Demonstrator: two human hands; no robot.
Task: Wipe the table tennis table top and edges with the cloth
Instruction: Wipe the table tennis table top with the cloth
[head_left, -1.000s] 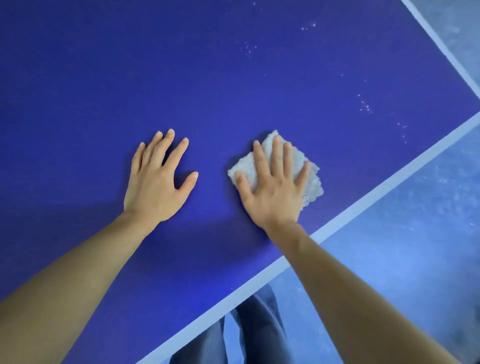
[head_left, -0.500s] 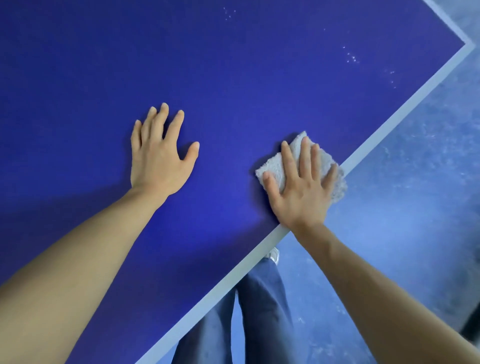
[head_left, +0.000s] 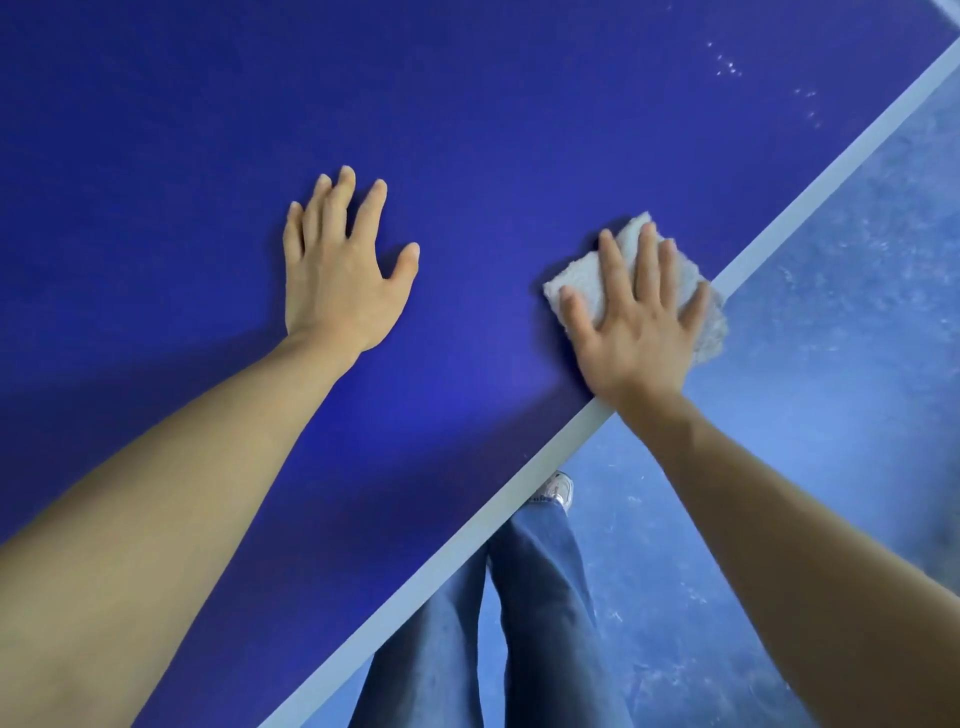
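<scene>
The cloth (head_left: 631, 260) now lies at the table's white edge line (head_left: 810, 192), its right side overhanging the floor (head_left: 831, 415); a second ago it sat well inside the blue table top (head_left: 467, 130). Your right hand (head_left: 636, 332) presses it flat, fingers spread. Your left hand (head_left: 337, 275) rests open, flat on the table top.

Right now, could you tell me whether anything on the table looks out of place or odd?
Only a scatter of small white specks on the blue table near its far corner. The cloth under the right hand overhangs the white edge line.
</scene>
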